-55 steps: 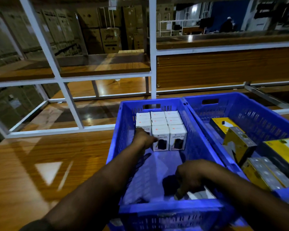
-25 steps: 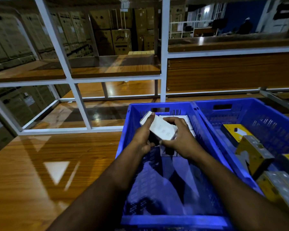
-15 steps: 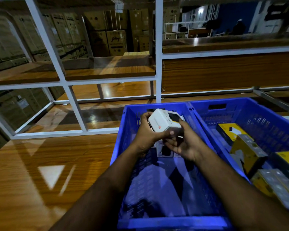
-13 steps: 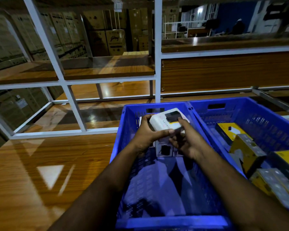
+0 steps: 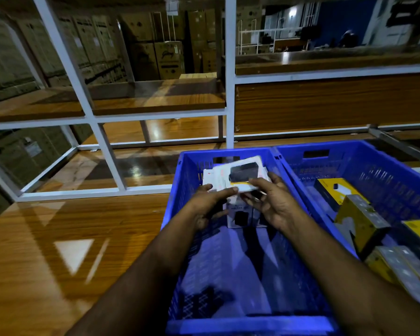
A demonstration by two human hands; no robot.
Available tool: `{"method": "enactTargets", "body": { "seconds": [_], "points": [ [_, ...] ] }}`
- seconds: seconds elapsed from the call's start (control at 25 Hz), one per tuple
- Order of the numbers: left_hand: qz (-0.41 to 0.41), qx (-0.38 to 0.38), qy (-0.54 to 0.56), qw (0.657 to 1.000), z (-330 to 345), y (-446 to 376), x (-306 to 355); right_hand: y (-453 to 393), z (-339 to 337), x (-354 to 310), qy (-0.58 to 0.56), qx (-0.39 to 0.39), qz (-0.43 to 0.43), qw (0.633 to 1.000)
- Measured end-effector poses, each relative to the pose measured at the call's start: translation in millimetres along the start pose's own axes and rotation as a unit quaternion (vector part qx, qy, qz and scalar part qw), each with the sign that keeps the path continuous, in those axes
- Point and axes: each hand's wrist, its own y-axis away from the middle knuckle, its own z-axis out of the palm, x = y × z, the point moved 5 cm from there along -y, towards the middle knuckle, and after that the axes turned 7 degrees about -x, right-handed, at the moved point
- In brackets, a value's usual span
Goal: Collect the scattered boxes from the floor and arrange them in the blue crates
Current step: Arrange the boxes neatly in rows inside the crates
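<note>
Both my hands hold one white box [image 5: 240, 175] with a black picture on its face, over the far end of the left blue crate [image 5: 177, 214]. My left hand [image 5: 209, 204] grips its near left edge and my right hand [image 5: 274, 202] its near right edge. Under the held box, several white boxes [image 5: 238, 214] stand packed against the crate's far wall, partly hidden by my hands. The near part of this crate holds no boxes. The right blue crate [image 5: 383, 170] holds yellow and grey boxes [image 5: 359, 219].
The crates sit on a glossy wooden surface [image 5: 70, 238]. A white metal rack frame [image 5: 102, 151] with wooden shelves stands behind them. Stacked cardboard cartons [image 5: 155, 54] fill the background. A person sits far off at the back right [image 5: 348, 38].
My right hand lifted a white box from the crate's near end and carried it to the far end. My left hand joined it, and the box was turned until its picture face points up.
</note>
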Motion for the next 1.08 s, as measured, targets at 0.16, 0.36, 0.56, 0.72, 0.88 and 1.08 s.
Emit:
{"method": "enactTargets", "body": {
  "seconds": [0.16, 0.36, 0.56, 0.72, 0.88, 1.08],
  "points": [
    [-0.019, -0.029, 0.09, 0.995, 2.4, 1.0, 2.8, -0.5, 5.4, 11.7, 0.079, -0.01, 0.003, 0.997],
    [0.02, 0.042, 0.059, 0.997, -5.0, -0.1, 7.2, -1.5, 11.5, 29.0, 0.317, -0.045, 0.027, 0.947],
    [0.08, 0.287, -0.075, 0.952, -39.2, -8.8, 2.0, -7.4, -5.6, 7.4, 0.34, 0.09, -0.003, 0.936],
    [0.039, 0.369, -0.222, 0.902, -30.4, -6.1, -10.9, -6.8, -14.6, -2.7, 0.306, 0.127, -0.029, 0.943],
    [0.007, 0.367, -0.266, 0.891, -22.7, -15.2, -32.5, -6.0, -15.4, -0.1, 0.307, 0.129, -0.03, 0.943],
    [0.057, 0.325, -0.234, 0.914, -29.8, -34.8, -52.8, -6.7, -16.6, 3.2, 0.326, 0.121, -0.023, 0.937]
  ]
}}
